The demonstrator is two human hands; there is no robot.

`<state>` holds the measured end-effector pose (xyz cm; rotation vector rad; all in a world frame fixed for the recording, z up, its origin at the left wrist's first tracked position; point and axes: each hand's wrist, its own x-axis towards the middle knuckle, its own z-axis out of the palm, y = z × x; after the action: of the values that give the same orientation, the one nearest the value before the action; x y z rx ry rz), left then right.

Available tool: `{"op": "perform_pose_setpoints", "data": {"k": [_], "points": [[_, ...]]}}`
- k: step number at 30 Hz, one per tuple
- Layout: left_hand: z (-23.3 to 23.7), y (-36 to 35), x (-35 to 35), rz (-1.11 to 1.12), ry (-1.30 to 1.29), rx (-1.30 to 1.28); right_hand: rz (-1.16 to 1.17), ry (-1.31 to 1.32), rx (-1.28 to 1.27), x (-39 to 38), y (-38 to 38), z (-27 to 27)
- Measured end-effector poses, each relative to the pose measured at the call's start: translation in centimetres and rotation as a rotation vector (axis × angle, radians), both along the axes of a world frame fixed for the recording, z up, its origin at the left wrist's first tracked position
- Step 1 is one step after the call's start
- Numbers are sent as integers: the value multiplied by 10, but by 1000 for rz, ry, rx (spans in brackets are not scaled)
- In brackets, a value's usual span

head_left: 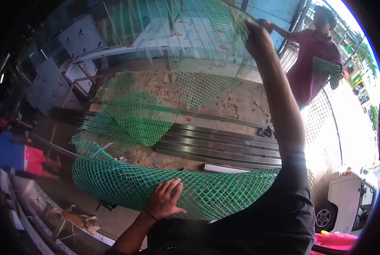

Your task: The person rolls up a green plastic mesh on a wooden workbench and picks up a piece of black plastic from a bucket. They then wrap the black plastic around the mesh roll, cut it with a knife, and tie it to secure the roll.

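The left grip (166,199) lies with fingers spread, released, on 1 green mesh roll (228,191), which extends to both sides of it. The right grip (255,32) is raised at the edge of 1 lifted mesh sheet (194,87); whether it is clenched, I cannot tell. Beyond the left grip, the desk (247,100) carries 1 crumpled mesh heap (143,123) and several metal bars (224,140), their count unclear. Just beside the right grip reaches 1 co-worker (311,59).

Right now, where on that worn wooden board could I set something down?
The board is bare between the hanging green mesh, long grey metal bars and raised right arm. The near side is crowded: crumpled green mesh, those bars, the thick green mesh roll.
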<state>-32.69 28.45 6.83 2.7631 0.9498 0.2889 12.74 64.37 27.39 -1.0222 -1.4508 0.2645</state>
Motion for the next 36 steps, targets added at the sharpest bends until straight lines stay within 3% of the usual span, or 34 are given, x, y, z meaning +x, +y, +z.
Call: {"op": "perform_pose_setpoints", "data": {"k": [1,2,3,5,6,9,11,13,14,15,17,19,21,23,27,29,30,34,36], "points": [[1,0,0,1,10,6,-394,-532,-2,-39,-52,49],[2,0,1,4,17,15,-444,-566,111,-29,-42,60],[3,-1,1,0,12,19,-684,-776,112,-46,-47,91],[0,-1,1,4,29,13,-469,-663,398,-46,-29,128],[-1,0,0,3,23,20,-472,-667,406,-49,-29,150],[-6,-3,0,0,4,4,-739,-1005,414,-55,-32,206],[-8,-3,-1,2,-18,10,-856,-1160,483,-47,-27,208],[-11,-3,-1,-2,-33,11,-476,-868,607,-59,-53,190],[-13,-4,-1,4,-41,14,-566,-1233,818,-42,-38,175],[-15,-4,-1,11,-47,17,-471,-838,395,-57,-46,151],[-15,-5,-2,11,-50,16,-131,142,42,-80,-30,90],[-15,-5,-2,2,-55,17,88,902,-115,-129,-54,49],[-9,-4,-3,4,-51,6,454,996,-245,-92,-21,-38],[-9,-3,-3,-20,-66,-8,325,983,-228,-85,0,-122],[-6,-3,-5,-33,-30,14,171,1074,-423,-82,20,-241],[2,1,-1,-35,7,-57,85,1169,-402,-88,39,-307],[-2,0,-1,-25,-3,-31,-11,1253,-369,-94,40,-324],[0,1,2,3,-57,-33,46,1191,-195,-115,62,-370],[3,4,1,20,-46,-74,179,1101,-169,-145,57,-314]]}}
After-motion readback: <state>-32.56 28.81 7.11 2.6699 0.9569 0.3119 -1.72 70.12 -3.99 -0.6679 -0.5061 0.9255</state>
